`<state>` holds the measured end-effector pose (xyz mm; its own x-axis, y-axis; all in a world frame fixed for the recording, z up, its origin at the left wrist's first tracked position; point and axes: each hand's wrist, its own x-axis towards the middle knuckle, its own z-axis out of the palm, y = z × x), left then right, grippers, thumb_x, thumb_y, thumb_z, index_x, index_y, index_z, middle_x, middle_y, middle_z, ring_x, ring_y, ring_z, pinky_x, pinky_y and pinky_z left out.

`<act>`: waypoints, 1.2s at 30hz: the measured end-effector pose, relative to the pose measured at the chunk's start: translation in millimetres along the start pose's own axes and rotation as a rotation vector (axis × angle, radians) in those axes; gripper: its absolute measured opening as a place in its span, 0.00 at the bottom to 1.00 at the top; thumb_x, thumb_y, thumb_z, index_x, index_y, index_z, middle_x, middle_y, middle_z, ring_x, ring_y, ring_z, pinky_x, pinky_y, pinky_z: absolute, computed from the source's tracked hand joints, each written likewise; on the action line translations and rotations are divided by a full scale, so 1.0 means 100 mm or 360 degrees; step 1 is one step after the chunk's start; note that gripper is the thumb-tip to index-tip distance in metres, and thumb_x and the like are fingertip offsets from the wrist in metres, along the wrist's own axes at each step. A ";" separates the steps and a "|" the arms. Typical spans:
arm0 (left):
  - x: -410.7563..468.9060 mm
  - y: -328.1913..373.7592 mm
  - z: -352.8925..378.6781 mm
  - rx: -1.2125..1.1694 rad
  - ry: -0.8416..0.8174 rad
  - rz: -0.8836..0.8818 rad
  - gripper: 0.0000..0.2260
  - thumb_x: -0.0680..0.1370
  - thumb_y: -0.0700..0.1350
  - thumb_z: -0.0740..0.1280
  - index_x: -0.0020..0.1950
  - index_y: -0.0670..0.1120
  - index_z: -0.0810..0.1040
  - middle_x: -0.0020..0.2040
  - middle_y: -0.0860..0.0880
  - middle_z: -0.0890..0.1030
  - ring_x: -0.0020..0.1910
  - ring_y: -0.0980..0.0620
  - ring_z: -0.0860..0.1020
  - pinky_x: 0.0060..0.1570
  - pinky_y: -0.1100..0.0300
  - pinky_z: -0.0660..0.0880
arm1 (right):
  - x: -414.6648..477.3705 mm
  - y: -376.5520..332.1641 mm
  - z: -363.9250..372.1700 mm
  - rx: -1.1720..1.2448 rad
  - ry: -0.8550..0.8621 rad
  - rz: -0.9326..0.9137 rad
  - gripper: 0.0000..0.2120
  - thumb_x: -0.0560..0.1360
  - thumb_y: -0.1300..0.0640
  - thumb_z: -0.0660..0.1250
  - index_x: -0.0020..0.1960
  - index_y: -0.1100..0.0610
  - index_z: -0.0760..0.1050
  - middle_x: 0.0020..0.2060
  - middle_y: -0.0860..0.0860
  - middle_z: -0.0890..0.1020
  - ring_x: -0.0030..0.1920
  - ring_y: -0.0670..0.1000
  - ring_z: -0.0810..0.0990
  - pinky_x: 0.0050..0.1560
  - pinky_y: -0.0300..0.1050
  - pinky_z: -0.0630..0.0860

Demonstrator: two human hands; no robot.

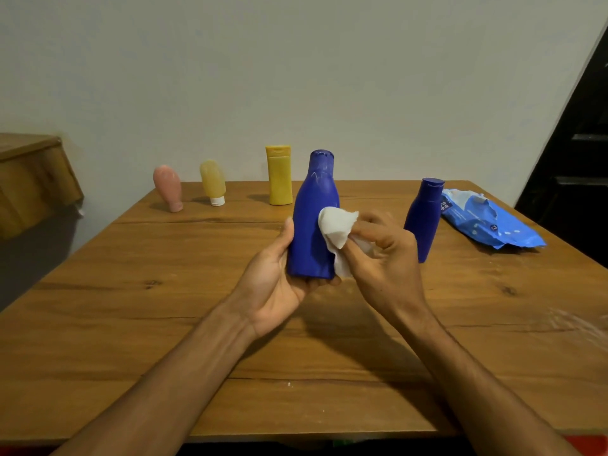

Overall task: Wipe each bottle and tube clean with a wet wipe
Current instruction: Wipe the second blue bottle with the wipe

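Large blue bottle (312, 225) held upright above mid-bench, cap on. Left hand (273, 284) grips it low, thumb on the left wall, the other fingers wrapped under and behind the base. Right hand (385, 258) has its fingers closed on a bunched wet wipe (335, 225), pressed to the bottle's right side. Risk: the grip is at the base only, so a sideways push from the wipe could lever the top leftward, and wet plastic may slip. Risk: small blue bottle (424, 218) stands just behind the right hand, so a wide stroke could knock it over. Wipe pack (487, 222) lies beyond it near the right edge. Yellow bottle (279, 176), yellow tube (213, 182) and pink tube (167, 189) stand along the far edge by the wall, well apart from the hands. The near bench (164, 324) gives the most room for setting down.
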<state>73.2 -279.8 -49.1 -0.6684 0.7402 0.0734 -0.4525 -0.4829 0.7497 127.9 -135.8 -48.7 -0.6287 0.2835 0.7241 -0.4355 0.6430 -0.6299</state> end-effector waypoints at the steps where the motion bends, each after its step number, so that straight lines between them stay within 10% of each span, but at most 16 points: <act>1: -0.01 0.01 -0.01 0.0009 -0.0014 -0.0015 0.22 0.82 0.54 0.54 0.71 0.46 0.72 0.65 0.38 0.78 0.55 0.43 0.78 0.45 0.50 0.80 | 0.01 0.00 -0.01 0.0001 0.0022 0.0006 0.07 0.73 0.58 0.70 0.49 0.59 0.82 0.47 0.51 0.81 0.51 0.49 0.77 0.48 0.56 0.77; 22: -0.02 -0.08 -0.01 0.0761 0.0010 -0.0008 0.26 0.77 0.59 0.60 0.69 0.45 0.70 0.50 0.37 0.83 0.46 0.42 0.81 0.47 0.46 0.77 | 0.09 0.12 -0.05 -0.0153 0.0330 -0.0140 0.07 0.77 0.56 0.64 0.53 0.47 0.76 0.51 0.46 0.73 0.51 0.49 0.74 0.44 0.62 0.73; 36: -0.06 -0.12 0.05 0.1278 0.0065 0.0145 0.20 0.77 0.60 0.56 0.64 0.53 0.73 0.52 0.45 0.84 0.48 0.50 0.83 0.52 0.50 0.80 | 0.05 -0.02 -0.05 -0.0872 0.0393 -0.0166 0.12 0.77 0.53 0.59 0.60 0.48 0.73 0.51 0.49 0.74 0.49 0.46 0.69 0.48 0.47 0.60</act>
<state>85.3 -276.2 -54.8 -0.7104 0.6888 0.1446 0.1567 -0.0455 0.9866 129.0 -131.7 -42.9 -0.4041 0.3139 0.8592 -0.0509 0.9301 -0.3638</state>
